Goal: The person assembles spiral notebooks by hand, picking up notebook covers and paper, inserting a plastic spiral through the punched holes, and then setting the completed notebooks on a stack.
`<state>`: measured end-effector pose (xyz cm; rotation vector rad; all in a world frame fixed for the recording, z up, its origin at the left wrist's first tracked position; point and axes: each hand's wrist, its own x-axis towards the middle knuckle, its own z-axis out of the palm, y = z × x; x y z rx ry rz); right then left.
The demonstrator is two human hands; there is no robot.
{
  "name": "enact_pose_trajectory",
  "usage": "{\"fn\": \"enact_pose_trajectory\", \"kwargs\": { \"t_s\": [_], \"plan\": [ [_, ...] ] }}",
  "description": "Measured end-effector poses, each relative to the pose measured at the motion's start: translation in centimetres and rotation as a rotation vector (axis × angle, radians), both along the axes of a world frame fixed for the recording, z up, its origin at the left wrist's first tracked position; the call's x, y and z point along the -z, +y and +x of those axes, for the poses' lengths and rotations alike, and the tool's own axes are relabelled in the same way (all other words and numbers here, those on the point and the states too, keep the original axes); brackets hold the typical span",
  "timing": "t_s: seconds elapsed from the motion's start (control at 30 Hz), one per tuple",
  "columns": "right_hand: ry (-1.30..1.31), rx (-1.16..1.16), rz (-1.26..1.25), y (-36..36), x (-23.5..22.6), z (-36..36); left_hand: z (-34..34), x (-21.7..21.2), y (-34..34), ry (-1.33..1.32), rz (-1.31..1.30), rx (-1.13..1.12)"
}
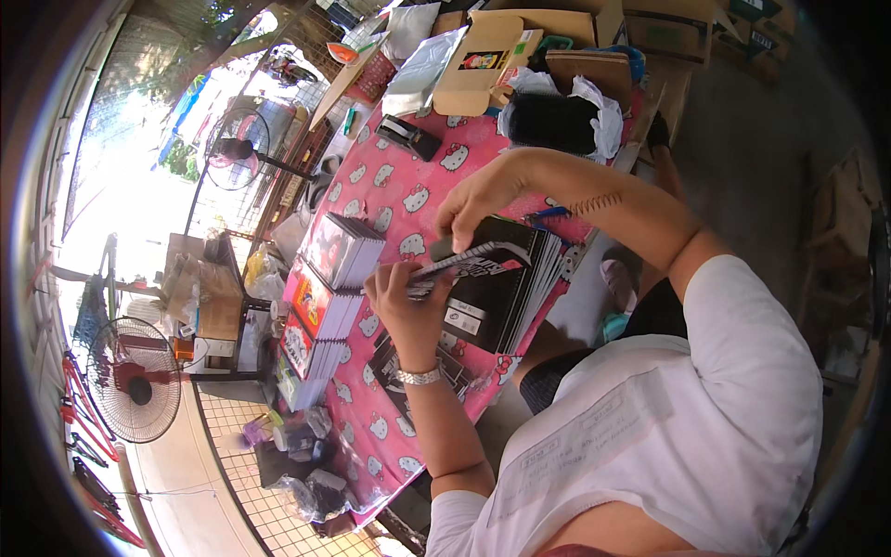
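My left hand (pixel 406 283), with a watch on its wrist, is closed on one end of a black notebook with white print (pixel 483 263). At the far end, my right hand (pixel 478 206) has its fingers bent over the notebook's edge. The notebook is raised and tilted above a stack of black notebooks (pixel 515 302) on the table. Left of my hands stand three stacks of notebooks with colored covers: a top one (pixel 336 246), a middle one (pixel 316 304) and a lower one (pixel 302 351). Another black item with white print (pixel 390 373) lies partly behind my left forearm.
A pink cloth with white cat faces (pixel 376 422) covers the table. A black tape dispenser (pixel 408 137), an open cardboard box (pixel 469 79) and a black bin (pixel 554 123) stand at the far end. Two fans, an upper one (pixel 237 148) and a lower one (pixel 137 381), are at left.
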<state>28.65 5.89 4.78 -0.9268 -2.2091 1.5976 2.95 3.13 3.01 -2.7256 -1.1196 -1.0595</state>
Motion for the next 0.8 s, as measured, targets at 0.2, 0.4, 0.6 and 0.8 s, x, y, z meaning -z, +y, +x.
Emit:
{"fn": "enact_pose_trajectory", "kwargs": {
  "t_s": [0.2, 0.4, 0.6, 0.8],
  "plan": [
    [0.444, 0.058, -0.227, -0.2, 1.1, -1.0, 0.7, 0.2, -0.7, -0.051, -0.003, -0.057],
    [0.043, -0.010, 0.037, 0.7, -0.2, -0.3, 1.8, -0.5, -1.0, -0.030, 0.013, -0.034],
    [0.457, 0.014, -0.232, 1.0, 0.7, -0.8, 0.9, -0.2, -0.6, -0.068, -0.043, 0.014],
    [0.034, -0.025, -0.068, 2.3, 0.6, -1.6, 0.2, 0.2, -0.6, -0.066, -0.076, -0.012]
  ]
}}
